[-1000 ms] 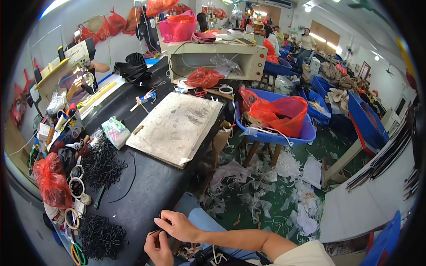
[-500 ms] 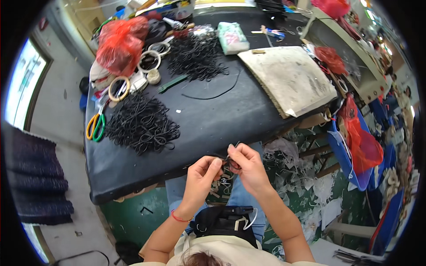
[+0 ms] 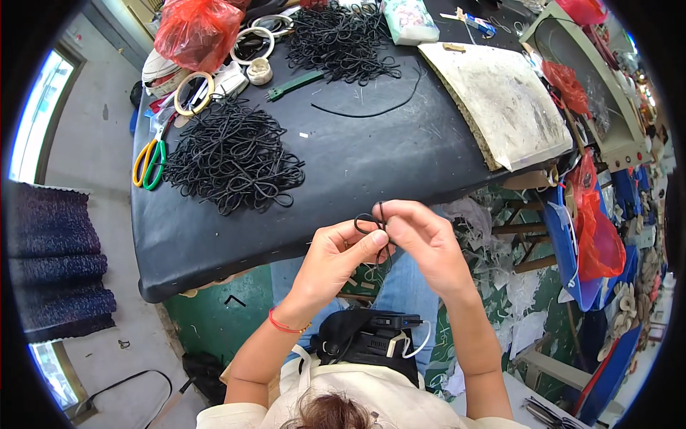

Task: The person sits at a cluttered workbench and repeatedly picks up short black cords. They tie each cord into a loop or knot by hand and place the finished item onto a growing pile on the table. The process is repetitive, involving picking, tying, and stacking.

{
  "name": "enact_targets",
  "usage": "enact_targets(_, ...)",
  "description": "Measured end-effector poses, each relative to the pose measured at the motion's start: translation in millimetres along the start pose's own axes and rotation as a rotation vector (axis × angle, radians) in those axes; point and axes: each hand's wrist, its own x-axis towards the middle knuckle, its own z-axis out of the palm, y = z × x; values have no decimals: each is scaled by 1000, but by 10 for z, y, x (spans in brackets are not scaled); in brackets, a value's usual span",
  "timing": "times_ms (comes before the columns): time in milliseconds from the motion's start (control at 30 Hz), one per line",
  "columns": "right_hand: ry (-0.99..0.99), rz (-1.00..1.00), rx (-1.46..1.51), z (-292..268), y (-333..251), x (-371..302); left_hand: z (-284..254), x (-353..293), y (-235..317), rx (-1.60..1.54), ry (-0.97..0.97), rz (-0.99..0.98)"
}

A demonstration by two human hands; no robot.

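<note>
Just off the table's near edge, my left hand [image 3: 340, 252] pinches a thin black cord [image 3: 362, 217] between thumb and fingers. The cord bends into a small loop above the left thumb, and more of it hangs below the fingers. My right hand [image 3: 432, 242] is closed on the same cord from the other side, thumb and index finger around a strand that sticks up. Its other fingers partly hide the cord. On the black table [image 3: 357, 157], a heap of black looped cords [image 3: 232, 157] lies to the left, and a second cord heap [image 3: 343, 43] lies farther back.
Orange-and-green-handled scissors [image 3: 150, 163] lie at the left edge. Tape rings [image 3: 194, 94], a green tool [image 3: 294, 85] and a single black cord [image 3: 371, 113] lie behind. A worn white board [image 3: 504, 100] covers the right side. A blue bin [image 3: 564, 243] with red plastic stands beyond.
The view has shifted, so the table sits higher in it. My hands have risen slightly, the right has turned and moved right, and a cord loop now shows above the left thumb.
</note>
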Motion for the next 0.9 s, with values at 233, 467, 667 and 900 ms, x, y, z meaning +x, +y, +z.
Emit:
enact_targets(233, 16, 137, 251, 78, 61, -15, 37, -62, 4, 20, -22, -3)
enact_targets(467, 185, 60, 160, 109, -27, -32, 87, -78, -86, -128, 104, 39)
enact_targets(667, 172, -2, 126, 92, 95, -219, 186, -72, -73, -122, 238, 120)
enact_targets(900, 118, 13, -68, 57, 103, -242, 180, -149, -203, 201, 307, 206)
